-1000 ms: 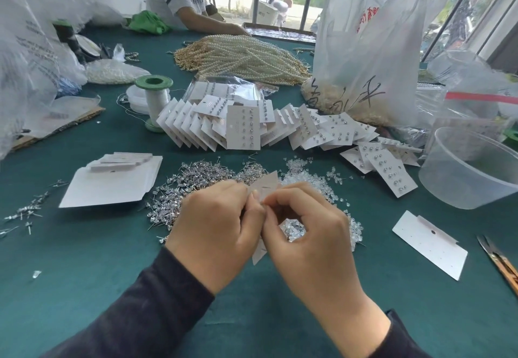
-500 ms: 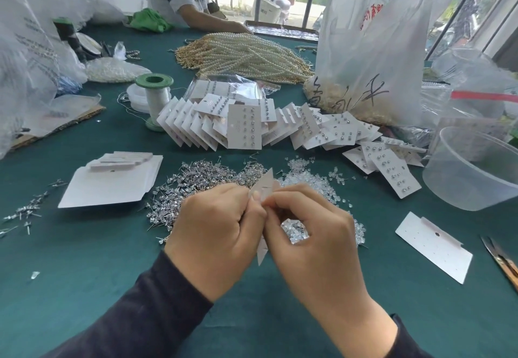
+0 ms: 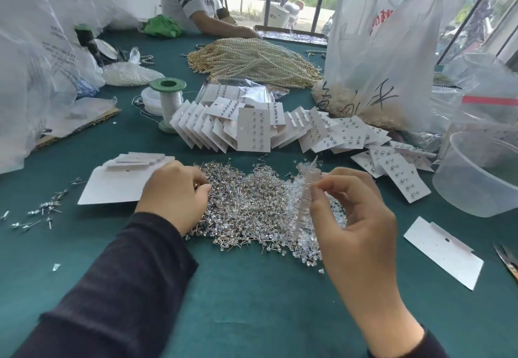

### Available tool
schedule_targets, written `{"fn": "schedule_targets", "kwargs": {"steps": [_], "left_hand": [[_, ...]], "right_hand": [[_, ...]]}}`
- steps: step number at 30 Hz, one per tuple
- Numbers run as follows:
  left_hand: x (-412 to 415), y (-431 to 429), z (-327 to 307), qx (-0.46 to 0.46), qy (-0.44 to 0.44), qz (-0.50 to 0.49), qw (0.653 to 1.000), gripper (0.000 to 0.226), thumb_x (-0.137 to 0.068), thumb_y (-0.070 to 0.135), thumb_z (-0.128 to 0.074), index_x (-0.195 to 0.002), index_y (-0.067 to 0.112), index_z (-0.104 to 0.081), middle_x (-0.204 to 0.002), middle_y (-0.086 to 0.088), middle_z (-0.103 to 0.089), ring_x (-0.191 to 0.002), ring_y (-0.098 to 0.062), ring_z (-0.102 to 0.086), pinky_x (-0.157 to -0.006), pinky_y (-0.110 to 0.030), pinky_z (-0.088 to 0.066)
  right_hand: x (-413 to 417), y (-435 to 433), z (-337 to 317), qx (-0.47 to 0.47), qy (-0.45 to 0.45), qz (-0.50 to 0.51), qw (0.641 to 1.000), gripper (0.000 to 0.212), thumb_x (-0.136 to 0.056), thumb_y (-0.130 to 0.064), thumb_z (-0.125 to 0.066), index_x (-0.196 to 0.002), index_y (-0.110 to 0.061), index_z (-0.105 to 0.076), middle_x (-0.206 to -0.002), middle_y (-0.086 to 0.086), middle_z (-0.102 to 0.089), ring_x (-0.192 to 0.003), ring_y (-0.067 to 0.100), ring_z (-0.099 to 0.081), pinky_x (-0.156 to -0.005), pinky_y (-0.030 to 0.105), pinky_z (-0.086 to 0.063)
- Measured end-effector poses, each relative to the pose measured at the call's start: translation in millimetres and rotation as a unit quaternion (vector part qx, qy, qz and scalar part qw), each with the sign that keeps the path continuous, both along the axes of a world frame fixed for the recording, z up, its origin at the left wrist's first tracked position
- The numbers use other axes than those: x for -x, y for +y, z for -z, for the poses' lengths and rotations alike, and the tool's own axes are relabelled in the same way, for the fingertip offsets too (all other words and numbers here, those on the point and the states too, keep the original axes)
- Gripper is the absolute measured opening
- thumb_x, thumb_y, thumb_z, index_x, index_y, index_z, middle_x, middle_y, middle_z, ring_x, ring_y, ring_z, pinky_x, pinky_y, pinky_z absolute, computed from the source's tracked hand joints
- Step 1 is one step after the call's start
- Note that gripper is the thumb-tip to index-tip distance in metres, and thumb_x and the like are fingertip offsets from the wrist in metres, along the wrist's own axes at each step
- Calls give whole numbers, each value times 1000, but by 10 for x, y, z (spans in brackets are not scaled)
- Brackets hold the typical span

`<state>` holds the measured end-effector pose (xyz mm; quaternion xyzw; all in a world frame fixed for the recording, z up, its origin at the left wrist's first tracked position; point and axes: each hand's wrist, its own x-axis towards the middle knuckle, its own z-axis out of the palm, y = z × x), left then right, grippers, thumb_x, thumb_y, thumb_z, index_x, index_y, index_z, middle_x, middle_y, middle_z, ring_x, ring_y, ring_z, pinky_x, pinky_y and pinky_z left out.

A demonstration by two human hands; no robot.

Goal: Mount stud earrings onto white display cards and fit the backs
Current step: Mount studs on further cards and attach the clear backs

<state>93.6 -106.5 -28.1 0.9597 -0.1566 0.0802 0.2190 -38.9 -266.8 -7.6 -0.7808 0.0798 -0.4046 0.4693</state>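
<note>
Above the green table (image 3: pixel 252 296), in the head view, the right hand (image 3: pixel 356 217) pinches a white display card (image 3: pixel 305 197) between thumb and fingertips. The card is held upright and nearly edge-on to the camera, over the seam where the heap of stud earrings (image 3: pixel 244 203) meets the heap of clear backs (image 3: pixel 308 248). The left hand (image 3: pixel 173 189) is down on the left edge of the stud heap with its fingers curled into it. Whether it has a stud between the fingertips cannot be told, as the fingertips are buried among the pins.

By my reading the step in hand is fetching the next stud for this card. The next move calls for a single stud pinched by its head, post outward, and brought to a free hole while the right hand steadies the card.

Finished cards (image 3: pixel 252 130) lie fanned beyond the heaps. A stack of blank cards (image 3: pixel 123 183) sits just beside the left hand, and one loose blank card (image 3: pixel 443 251) lies to the right.

Because the card is edge-on, its face, its holes and how many studs it carries are hard to make out. A plastic tub (image 3: pixel 482 175) and scissors (image 3: pixel 507 259) are cut off at the right edge.
</note>
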Motion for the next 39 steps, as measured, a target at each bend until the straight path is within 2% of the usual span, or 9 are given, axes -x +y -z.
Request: {"fn": "schedule_targets", "kwargs": {"steps": [4,10,19,23,25,28,30,33,39], "left_hand": [[-7,-15,-6,17,-29,-8,999,14,-82,25,-62,-84,17,-72,-92,-7,-69,-90,-26,-56,-81,-30,-38],[-4,-41,12,62,-43,-8,997,15,-81,27,-64,-90,17,-71,-86,-6,-69,-84,-24,-55,-77,-29,-36],[-2,-75,9,88,-53,-14,995,11,-81,16,-62,-80,11,-73,-83,-10,-68,-82,-27,-57,-77,-29,-40],[1,-68,-28,113,-62,-24,991,13,-84,13,-56,-81,7,-67,-84,-12,-65,-82,-28,-56,-76,-33,-42],[26,-61,-83,159,-68,-27,985,12,-84,15,-55,-80,6,-63,-78,-10,-65,-76,-26,-57,-70,-30,-44],[123,-83,-195,320,50,5,946,9,-81,15,-60,-77,7,-60,-68,-7,-69,-58,-16,-65,-51,-22,-50],[201,-120,-251,424,138,48,894,7,-75,8,-63,-72,7,-57,-68,-11,-70,-57,-19,-67,-48,-23,-53],[272,-172,-276,478,190,101,852,12,-70,2,-65,-66,8,-55,-70,-15,-69,-57,-20,-63,-51,-25,-53],[341,-223,-277,473,209,169,839,14,-75,-4,-65,-71,9,-61,-61,-2,-67,-54,-10,-59,-50,-17,-48]], "right_hand": [[-7,-4,-2,-63,19,-18,998,10,-76,-14,-60,-73,-23,-62,-90,-9,-59,-92,12,-59,-84,25,-46],[12,-20,-17,-142,30,-57,988,23,-81,0,-64,-72,-21,-65,-89,3,-63,-80,4,-59,-68,8,-44],[3,-28,22,-188,48,-63,979,7,-75,-20,-63,-76,-26,-68,-75,-9,-66,-72,4,-61,-66,13,-47],[3,-40,-2,-225,67,-63,970,9,-74,-20,-66,-74,-28,-69,-73,-8,-67,-73,10,-61,-72,25,-50],[4,-51,-28,-299,69,-103,946,14,-76,-11,-69,-71,-23,-70,-73,-2,-67,-74,16,-61,-71,30,-51],[-1,-95,-60,-469,84,-196,857,14,-69,-16,-63,-82,-15,-70,-82,8,-68,-73,20,-63,-60,30,-53],[-12,-125,-67,-546,111,-237,796,36,-68,-18,-59,-100,-4,-66,-92,13,-68,-80,26,-64,-69,37,-54],[-21,-116,-71,-620,117,-282,723,21,-70,-15,-58,-82,-6,-73,-90,12,-70,-77,26,-68,-83,48,-53],[-23,-69,-70,-643,143,-313,684,22,-64,-17,-62,-77,-4,-74,-90,14,-70,-76,26,-68,-73,45,-57]]}}
